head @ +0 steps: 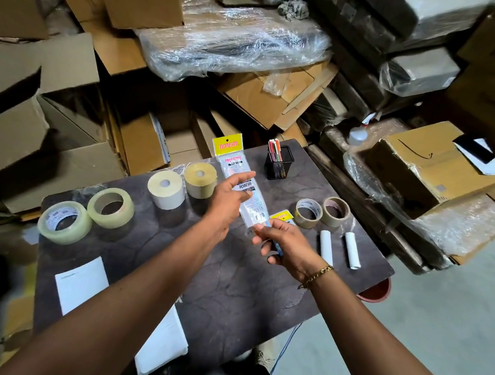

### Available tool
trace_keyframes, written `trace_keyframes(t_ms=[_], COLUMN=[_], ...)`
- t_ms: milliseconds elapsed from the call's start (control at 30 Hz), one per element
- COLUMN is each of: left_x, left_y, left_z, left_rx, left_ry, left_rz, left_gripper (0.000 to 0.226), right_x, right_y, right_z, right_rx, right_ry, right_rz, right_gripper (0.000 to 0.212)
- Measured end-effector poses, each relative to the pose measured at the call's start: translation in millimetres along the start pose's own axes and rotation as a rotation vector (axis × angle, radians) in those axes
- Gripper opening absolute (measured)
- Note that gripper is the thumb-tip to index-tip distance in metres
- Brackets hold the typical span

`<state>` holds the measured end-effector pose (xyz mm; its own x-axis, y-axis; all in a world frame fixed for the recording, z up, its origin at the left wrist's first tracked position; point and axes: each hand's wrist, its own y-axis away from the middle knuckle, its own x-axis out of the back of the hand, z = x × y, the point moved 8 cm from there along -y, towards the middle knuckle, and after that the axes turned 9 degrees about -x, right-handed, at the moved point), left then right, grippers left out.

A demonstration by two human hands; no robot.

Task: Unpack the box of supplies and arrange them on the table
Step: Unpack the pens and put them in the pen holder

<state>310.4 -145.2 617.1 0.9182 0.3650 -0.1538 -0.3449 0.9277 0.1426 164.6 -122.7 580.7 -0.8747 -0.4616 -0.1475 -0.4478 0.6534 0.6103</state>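
Above the dark table [227,294] my left hand [227,199] grips a long clear packet with a yellow "TOTEM" header [228,154], tilted up and away from me. My right hand [280,242] pinches the lower end of that packet and also holds a second, smaller packet with a yellow header [281,216]. Laid out on the table are two clear tape rolls [64,222] [110,208], two thick cream rolls [165,188] [200,178], two brown tape rolls [308,213] [335,211], two white tubes [328,245] [352,250] and a black mesh pen holder [279,161].
White paper sheets [81,285] [161,342] lie at the table's near left. Open cardboard boxes [59,133] crowd the left and back. Plastic-wrapped bundles [233,42] and a wrapped carton [429,169] stand behind and to the right. A red bucket [375,292] sits under the right corner.
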Motion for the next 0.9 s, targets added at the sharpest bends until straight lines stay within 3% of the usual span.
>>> trace_keyframes(t_ms=[200, 500, 900], left_x=[-4, 2, -7], left_y=[-1, -5, -6], left_z=[-2, 4, -11], left_rx=[0.012, 0.003, 0.046], left_ry=[-0.021, 0.031, 0.019], left_rz=[-0.034, 0.044, -0.028], left_gripper=[0.050, 0.047, 0.049], right_x=[1, 7, 4], right_y=[-2, 2, 2], right_z=[3, 10, 9], right_rx=[0.025, -0.006, -0.016], right_ry=[0.029, 0.032, 0.037], right_rz=[0.023, -0.021, -0.072], right_gripper=[0.019, 0.010, 0.021])
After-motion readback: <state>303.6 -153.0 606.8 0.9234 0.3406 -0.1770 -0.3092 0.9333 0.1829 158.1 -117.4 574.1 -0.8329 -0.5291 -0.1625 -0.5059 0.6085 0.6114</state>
